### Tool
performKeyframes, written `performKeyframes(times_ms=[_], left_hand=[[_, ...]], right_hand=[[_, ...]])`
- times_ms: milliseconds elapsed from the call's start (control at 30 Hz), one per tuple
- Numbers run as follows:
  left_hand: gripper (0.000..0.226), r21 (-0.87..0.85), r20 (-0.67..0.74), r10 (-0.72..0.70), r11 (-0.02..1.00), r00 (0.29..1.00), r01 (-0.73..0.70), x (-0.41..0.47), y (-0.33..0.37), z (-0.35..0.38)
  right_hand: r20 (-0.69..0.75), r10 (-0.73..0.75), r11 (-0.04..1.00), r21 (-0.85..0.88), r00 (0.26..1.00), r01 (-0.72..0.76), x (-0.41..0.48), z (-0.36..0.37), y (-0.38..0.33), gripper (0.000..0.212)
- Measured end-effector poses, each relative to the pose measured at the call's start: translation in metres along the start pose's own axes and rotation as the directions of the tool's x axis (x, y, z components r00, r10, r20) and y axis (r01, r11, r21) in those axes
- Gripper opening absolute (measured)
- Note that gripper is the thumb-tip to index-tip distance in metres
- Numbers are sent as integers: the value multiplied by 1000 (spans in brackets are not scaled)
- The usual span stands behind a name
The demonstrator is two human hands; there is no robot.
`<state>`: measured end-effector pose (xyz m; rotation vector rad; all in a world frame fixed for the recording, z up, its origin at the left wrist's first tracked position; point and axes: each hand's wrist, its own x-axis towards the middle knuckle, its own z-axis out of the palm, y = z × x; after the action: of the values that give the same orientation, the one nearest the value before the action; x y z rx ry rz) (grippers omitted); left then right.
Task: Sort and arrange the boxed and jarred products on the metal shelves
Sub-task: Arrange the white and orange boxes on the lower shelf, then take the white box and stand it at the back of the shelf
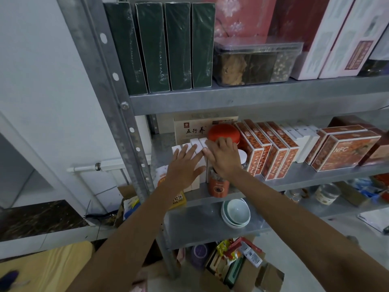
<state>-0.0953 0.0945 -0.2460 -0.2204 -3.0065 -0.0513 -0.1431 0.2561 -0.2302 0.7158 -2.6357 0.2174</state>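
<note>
Several narrow white boxes (199, 144) stand in a row at the left end of the middle metal shelf (299, 175). My left hand (185, 163) lies flat on their fronts with straight, spread fingers. My right hand (223, 157) lies over the rightmost white boxes, fingers extended, touching their tops. Behind it stands a red round tin (224, 131). An orange-labelled jar (217, 186) stands below my right wrist at the shelf's front edge. Orange patterned boxes (267, 150) stand in a row to the right.
Dark green boxes (160, 47) and a clear plastic tub (252, 64) fill the upper shelf. A beige box with characters (193, 129) leans at the back. Stacked bowls (235, 211) sit on the lower shelf. An open carton of goods (233, 262) lies on the floor.
</note>
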Motion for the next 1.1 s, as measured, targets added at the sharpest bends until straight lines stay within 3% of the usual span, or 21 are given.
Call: performKeyframes(times_ms=[67, 133, 233, 367, 467, 600, 700, 867, 1000, 1100], left_hand=[[61, -97, -1, -4, 995, 1000, 4, -1, 0, -6], [58, -168, -89, -40, 985, 995, 25, -2, -2, -14], [59, -141, -185, -132, 984, 974, 107, 1, -5, -27], [67, -68, -101, -246, 968, 964, 240, 15, -13, -48], [66, -96, -79, -372, 926, 925, 364, 20, -18, -54], [65, -116, -24, -473, 876, 881, 468, 20, -22, -48], [68, -81, -14, -475, 877, 880, 473, 29, -24, -42], [71, -69, 44, -489, 869, 871, 491, 60, -37, -45], [76, -36, 23, -460, 887, 887, 461, 75, -53, -47], [85, 8, 43, -413, 911, 910, 413, 85, -63, -49]], right_hand=[[-22, -23, 999, 26, 1000, 23, 2, -5, 6, 50], [-41, -52, 998, 36, 998, 54, 5, -13, 14, 59], [-54, -124, 991, 41, 991, 126, 13, -24, 30, 64], [23, -200, 979, -40, 979, 201, 37, -36, 58, 55], [147, -97, 988, -107, 984, 113, 60, -38, 81, 64], [312, 73, 997, -5, 947, -75, 79, -37, 107, 71], [397, 134, 986, 35, 908, -161, 90, -38, 119, 73], [415, 179, 979, 13, 892, -203, 114, -31, 126, 67], [408, 91, 995, 4, 908, -102, 128, -24, 122, 79], [416, -6, 999, -31, 909, 21, 136, -20, 119, 73]])
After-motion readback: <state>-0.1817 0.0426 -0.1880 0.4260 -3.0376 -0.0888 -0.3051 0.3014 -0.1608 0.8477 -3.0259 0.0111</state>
